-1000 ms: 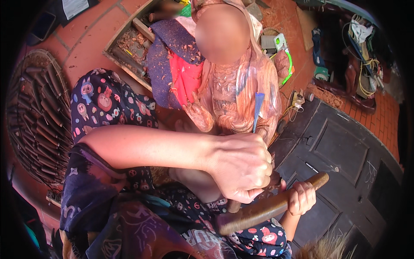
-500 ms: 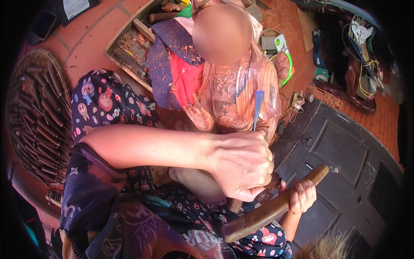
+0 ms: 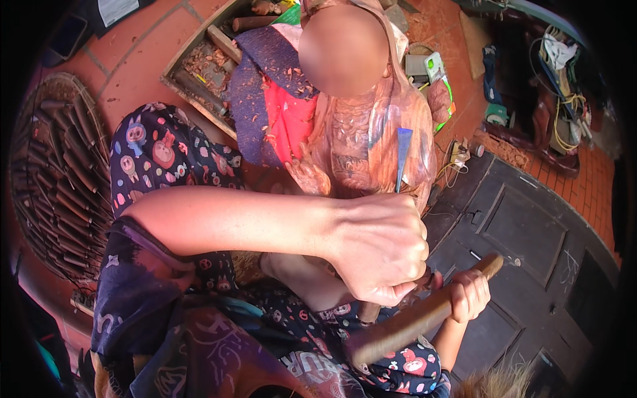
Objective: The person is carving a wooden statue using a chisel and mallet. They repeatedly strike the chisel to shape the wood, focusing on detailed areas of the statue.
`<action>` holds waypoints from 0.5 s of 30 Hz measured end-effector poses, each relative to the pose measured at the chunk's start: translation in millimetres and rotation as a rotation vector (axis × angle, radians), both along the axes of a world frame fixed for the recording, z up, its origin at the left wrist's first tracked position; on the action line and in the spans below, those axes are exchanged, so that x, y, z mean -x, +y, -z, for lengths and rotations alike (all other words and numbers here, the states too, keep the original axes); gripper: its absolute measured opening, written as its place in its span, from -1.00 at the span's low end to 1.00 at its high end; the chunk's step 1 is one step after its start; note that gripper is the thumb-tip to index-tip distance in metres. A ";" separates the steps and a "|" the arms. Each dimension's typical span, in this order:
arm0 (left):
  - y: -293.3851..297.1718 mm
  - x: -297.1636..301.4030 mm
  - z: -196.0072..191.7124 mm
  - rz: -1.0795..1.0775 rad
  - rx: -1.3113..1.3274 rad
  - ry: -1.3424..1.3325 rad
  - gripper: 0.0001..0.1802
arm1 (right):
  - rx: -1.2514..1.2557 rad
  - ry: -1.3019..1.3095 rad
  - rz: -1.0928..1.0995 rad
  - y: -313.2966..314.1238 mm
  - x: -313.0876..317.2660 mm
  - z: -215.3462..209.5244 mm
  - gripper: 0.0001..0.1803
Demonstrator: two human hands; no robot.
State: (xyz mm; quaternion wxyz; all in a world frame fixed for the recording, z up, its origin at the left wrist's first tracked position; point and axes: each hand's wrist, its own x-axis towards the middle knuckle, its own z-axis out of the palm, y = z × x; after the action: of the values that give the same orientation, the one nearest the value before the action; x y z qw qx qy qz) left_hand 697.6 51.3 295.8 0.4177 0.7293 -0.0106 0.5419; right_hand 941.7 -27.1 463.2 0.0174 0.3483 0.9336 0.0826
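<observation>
A carved reddish wooden statue (image 3: 352, 159) stands in front of me, its lower part hidden behind my arm. My left hand (image 3: 381, 249) is closed in a fist round a chisel (image 3: 403, 156). The flared blue-grey blade points away from me, over the statue's right side, and the butt of the wooden handle pokes out under my fist. Whether the blade touches the wood I cannot tell. To the right, my right hand (image 3: 470, 296) grips a long wooden mallet (image 3: 411, 325) near its thin end. The thick end, smeared by motion, lies just below the chisel's butt.
A round basket (image 3: 63, 179) full of wooden-handled tools sits at the left. Behind the statue's left side are a wooden tray (image 3: 199, 76) with shavings and a dark cloth (image 3: 255, 99). A dark panelled board (image 3: 531, 219) lies at the right. Cables and clutter fill the far right.
My left hand and the chisel have shifted slightly right, the blade now more upright. The mallet's thick end has moved a little and is blurred. My right hand keeps its hold.
</observation>
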 end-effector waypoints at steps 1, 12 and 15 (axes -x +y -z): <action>-0.9 0.7 -0.8 -0.031 -0.026 0.013 -0.72 | 0.003 -0.010 0.016 0.1 0.4 -0.7 -0.61; -10.4 -4.7 -2.0 0.010 -0.003 -0.017 -0.68 | -0.005 0.040 -0.009 -2.2 17.4 -0.3 -0.51; -6.2 0.2 -6.4 0.035 0.034 -0.030 -0.68 | -0.017 0.024 -0.024 -0.5 14.4 -2.2 -0.51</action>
State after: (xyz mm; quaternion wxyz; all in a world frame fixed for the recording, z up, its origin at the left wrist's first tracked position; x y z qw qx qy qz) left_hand 697.4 45.1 302.2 0.4391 0.7135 -0.0205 0.5456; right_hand 927.3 -27.6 465.4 0.0024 0.3381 0.9371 0.0864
